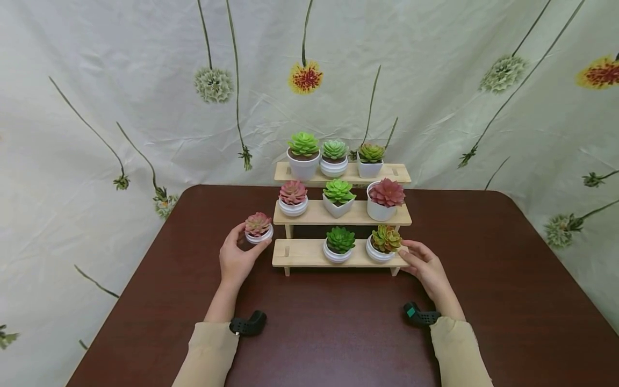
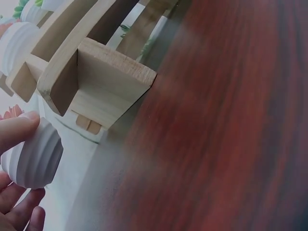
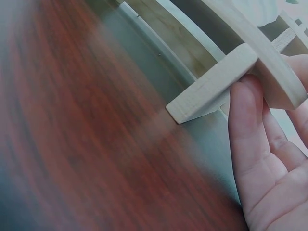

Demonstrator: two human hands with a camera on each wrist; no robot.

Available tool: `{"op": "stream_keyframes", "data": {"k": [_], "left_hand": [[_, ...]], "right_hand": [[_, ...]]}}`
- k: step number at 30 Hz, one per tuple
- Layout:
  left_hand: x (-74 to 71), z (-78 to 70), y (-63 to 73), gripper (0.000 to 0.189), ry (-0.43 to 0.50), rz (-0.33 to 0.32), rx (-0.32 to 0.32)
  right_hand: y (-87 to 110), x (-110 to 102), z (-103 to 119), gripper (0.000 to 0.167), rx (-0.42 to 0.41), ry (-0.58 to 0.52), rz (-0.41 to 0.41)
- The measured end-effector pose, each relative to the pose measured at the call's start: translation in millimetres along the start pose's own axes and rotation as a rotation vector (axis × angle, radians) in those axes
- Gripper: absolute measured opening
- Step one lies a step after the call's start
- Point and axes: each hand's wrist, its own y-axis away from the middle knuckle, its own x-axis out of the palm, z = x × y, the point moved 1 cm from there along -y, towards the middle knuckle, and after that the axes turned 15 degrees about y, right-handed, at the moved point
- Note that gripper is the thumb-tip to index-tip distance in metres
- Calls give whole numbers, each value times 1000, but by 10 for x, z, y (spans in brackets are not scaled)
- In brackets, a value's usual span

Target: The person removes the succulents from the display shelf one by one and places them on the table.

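Succulents (image 1: 339, 192) on stand (image 1: 314, 213); lone succulent (image 1: 258, 227) at left.

Studio-like spot: floral cloth backdrop (image 1: 416, 48) behind dark table (image 1: 338, 328).

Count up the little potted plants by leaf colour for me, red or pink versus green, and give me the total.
Red or pink plants: 3, one in the left hand
Green plants, two tinged reddish or orange: 6
Total: 9
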Motion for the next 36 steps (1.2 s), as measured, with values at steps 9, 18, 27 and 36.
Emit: {"op": "stream_keyframes", "data": {"k": [9,18,27,36], "left_hand": [[26,89,-74,66,10,-5,-44],[49,156,-127,66,-3,11,-87],[71,206,-161,66,-66,44,-111],[83,229,-173,67,-105,54,-143]], "right_hand": [[-1,2,-21,38,7,10,-8],[-27,15,-25,43,20,16,-15],[-27,10,-34,40,4,8,-15],[-38,14,-42,39,-2,13,-18]]}}
